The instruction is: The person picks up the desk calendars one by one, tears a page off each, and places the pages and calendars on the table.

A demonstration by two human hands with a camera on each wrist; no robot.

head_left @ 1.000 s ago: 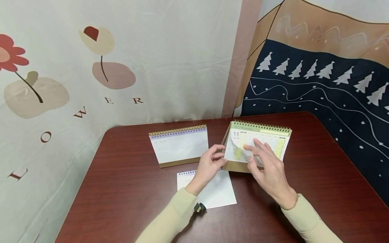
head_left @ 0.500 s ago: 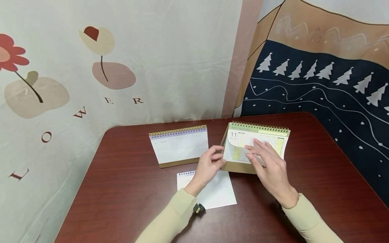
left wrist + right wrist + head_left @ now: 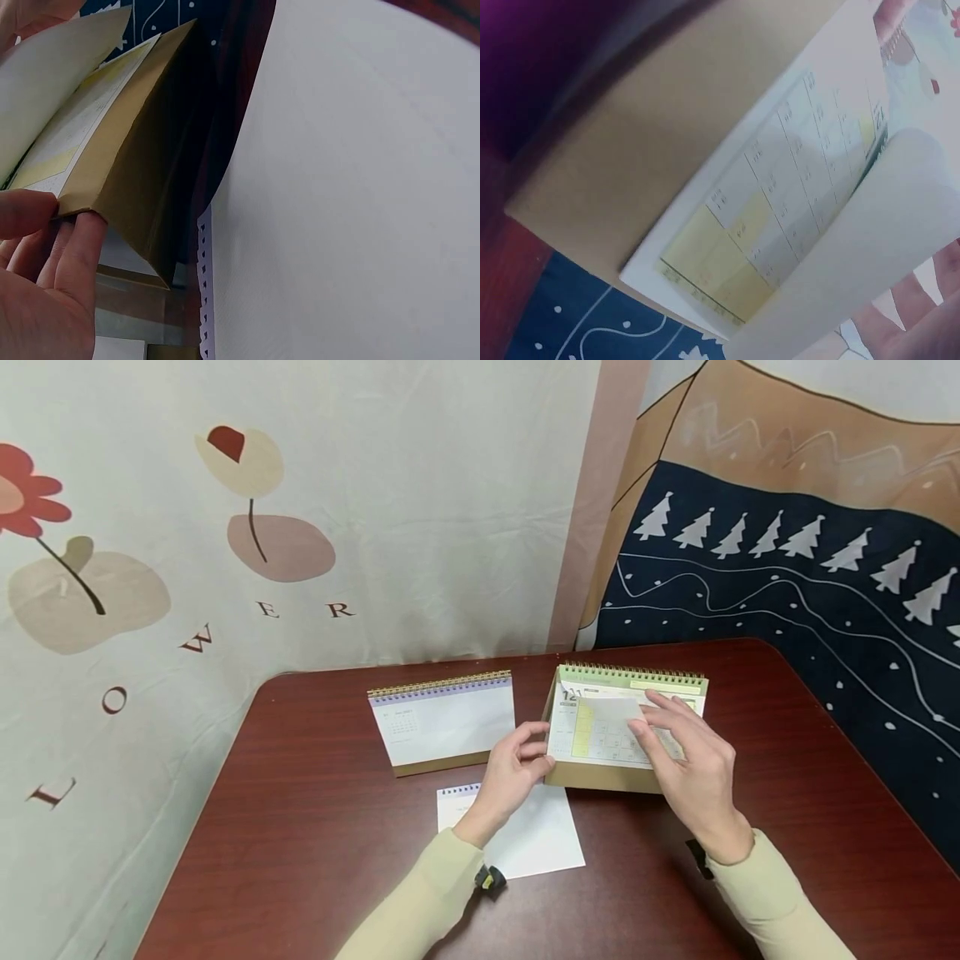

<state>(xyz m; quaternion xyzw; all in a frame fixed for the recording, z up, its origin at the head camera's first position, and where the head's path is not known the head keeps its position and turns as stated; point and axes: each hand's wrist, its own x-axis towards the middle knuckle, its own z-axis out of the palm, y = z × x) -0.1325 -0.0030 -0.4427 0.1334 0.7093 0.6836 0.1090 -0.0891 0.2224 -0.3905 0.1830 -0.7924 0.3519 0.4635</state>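
Observation:
A green-topped desk calendar (image 3: 600,774) with a coil binding stands on a brown cardboard base (image 3: 139,135) at the right. My left hand (image 3: 510,772) grips the left edge of that base, thumb in front and fingers tucked behind, as the left wrist view shows. My right hand (image 3: 693,768) pinches a calendar page (image 3: 613,708), which is lifted and curls up from the bottom. Under it a sheet headed 12 shows its date grid (image 3: 780,180). In the right wrist view, the raised page (image 3: 907,210) partly covers the right fingers (image 3: 911,300).
A purple-topped desk calendar (image 3: 450,727) stands to the left. In front of it, a loose white sheet (image 3: 536,839) with a torn purple edge lies on the dark red table (image 3: 300,827), partly under my left arm. Printed cloth hangs (image 3: 450,527) behind the table.
The page headed 11 has been lifted and curled upward, baring the 12 sheet. My right hand has moved slightly right, while the calendar has shifted a little left. My left hand keeps its grip.

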